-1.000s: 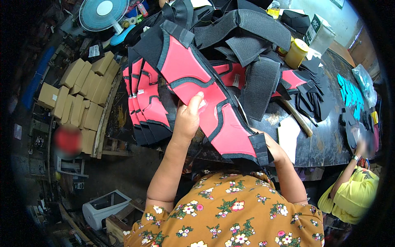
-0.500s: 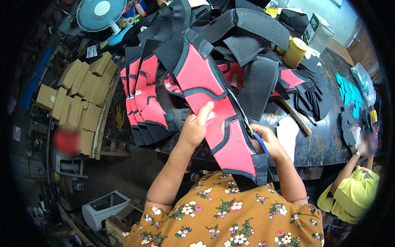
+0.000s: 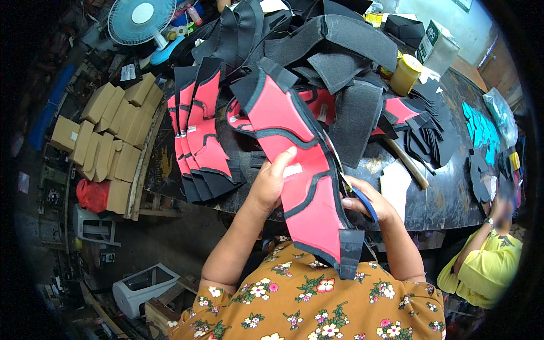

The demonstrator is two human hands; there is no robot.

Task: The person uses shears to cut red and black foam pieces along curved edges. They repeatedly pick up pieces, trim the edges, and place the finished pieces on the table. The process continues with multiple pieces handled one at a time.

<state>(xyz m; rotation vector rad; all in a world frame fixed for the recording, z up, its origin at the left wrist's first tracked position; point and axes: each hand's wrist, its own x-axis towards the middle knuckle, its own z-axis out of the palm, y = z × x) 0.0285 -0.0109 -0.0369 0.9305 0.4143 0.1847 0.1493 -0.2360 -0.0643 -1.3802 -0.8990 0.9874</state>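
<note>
My left hand [image 3: 270, 184] grips a long pink-and-black padded panel [image 3: 303, 156], its thumb pressed on the pink face beside a small white label. The panel slants down toward my body, with black tabs at both ends. At its right edge, my right hand [image 3: 375, 201] is closed round blue-handled scissors [image 3: 365, 205]. The blades run along the back of that edge and are mostly hidden by the panel, so I cannot tell whether they touch it. Left of the panel stand several similar pink-and-black pieces [image 3: 201, 144] in an overlapping row.
Black fabric pieces [image 3: 357, 39] heap up at the table's back. A wooden-handled tool [image 3: 409, 164] and white sheet [image 3: 395, 187] lie right of my hand. Farther right are turquoise pieces [image 3: 480, 127] and a person in yellow [image 3: 487, 263]. Cardboard boxes [image 3: 107, 122] stand left; a fan [image 3: 141, 20] is behind.
The panel has swung its lower end toward my left, its upper end dropping slightly nearer me. Both hands keep their holds, and the scissors have turned a little at the edge.
</note>
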